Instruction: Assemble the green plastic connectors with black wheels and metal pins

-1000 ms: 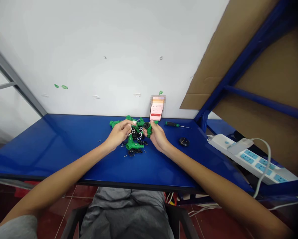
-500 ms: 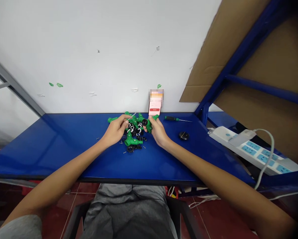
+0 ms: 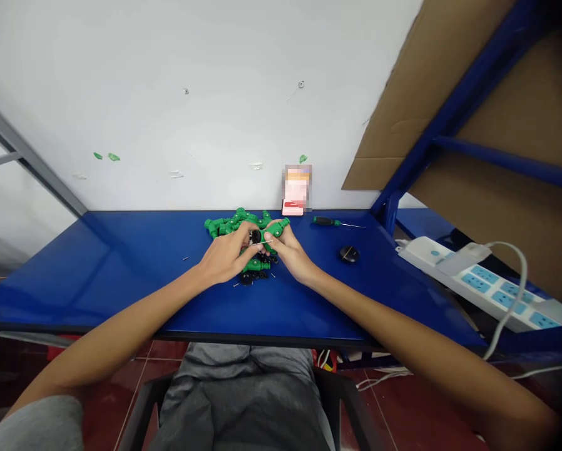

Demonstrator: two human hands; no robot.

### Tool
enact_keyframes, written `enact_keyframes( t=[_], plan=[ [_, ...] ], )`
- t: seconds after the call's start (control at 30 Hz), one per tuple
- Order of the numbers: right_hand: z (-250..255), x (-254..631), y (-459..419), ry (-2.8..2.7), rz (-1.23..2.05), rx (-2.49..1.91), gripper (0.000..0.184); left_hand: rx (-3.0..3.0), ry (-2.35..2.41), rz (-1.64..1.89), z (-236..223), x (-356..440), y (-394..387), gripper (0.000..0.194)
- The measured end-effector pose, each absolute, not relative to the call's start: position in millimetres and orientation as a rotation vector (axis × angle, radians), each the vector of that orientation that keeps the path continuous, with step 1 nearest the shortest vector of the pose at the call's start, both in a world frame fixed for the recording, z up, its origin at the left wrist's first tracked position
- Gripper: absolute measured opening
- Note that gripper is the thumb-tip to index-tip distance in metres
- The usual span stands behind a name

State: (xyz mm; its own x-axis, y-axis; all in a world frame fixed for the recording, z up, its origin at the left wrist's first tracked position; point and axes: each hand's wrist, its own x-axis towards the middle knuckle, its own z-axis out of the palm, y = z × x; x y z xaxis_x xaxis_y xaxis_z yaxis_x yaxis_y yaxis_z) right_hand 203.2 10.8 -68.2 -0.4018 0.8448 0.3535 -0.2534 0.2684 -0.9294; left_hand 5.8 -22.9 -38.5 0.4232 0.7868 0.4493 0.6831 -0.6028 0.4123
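Observation:
My right hand (image 3: 293, 252) is closed around a green plastic pipe fitting (image 3: 276, 229), tilted with one end up to the right. A black collar (image 3: 255, 237) sits on the fitting's left end. My left hand (image 3: 224, 257) has its thumb and fingers curled at that collar. A thin metal rod (image 3: 265, 242) sticks out from the left thumb across the fitting; its other end is hidden. Behind and under the hands lies a pile of green fittings (image 3: 236, 220). Another green fitting (image 3: 257, 265) and small black parts (image 3: 248, 279) rest nearer me, partly covered.
A phone (image 3: 296, 194) leans on the wall at the back. To the right lie a screwdriver (image 3: 328, 222) and a round black object (image 3: 349, 254). Small screws (image 3: 186, 258) are scattered about. A white power strip (image 3: 473, 282) stands at the right beyond the blue table (image 3: 121, 275).
My left hand has moved right with the metal rod and now meets the fitting. My right hand has shifted slightly left, turning the fitting's black collar toward the left hand.

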Motion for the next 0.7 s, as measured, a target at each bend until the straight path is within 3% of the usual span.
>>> enact_keyframes(
  t=[0.2, 0.43, 0.53, 0.7],
  plan=[
    [-65, 202, 2, -1.62, 1.124, -0.607, 0.045, 2.607, 1.459, 0.841, -46, 5, -24, 0.044],
    [-71, 204, 8, -1.754, 0.914, -0.645, 0.045, 2.197, 1.343, 1.0, -39, 4, -17, 0.063],
    [-73, 206, 13, -1.751, 0.943, -0.652, 0.045, 2.11, 1.282, 1.126, -33, 1, -15, 0.043],
    [-74, 208, 18, -1.701, 0.987, -0.676, 0.047, 2.322, 1.217, 1.014, -27, -4, -18, 0.031]
  ],
)
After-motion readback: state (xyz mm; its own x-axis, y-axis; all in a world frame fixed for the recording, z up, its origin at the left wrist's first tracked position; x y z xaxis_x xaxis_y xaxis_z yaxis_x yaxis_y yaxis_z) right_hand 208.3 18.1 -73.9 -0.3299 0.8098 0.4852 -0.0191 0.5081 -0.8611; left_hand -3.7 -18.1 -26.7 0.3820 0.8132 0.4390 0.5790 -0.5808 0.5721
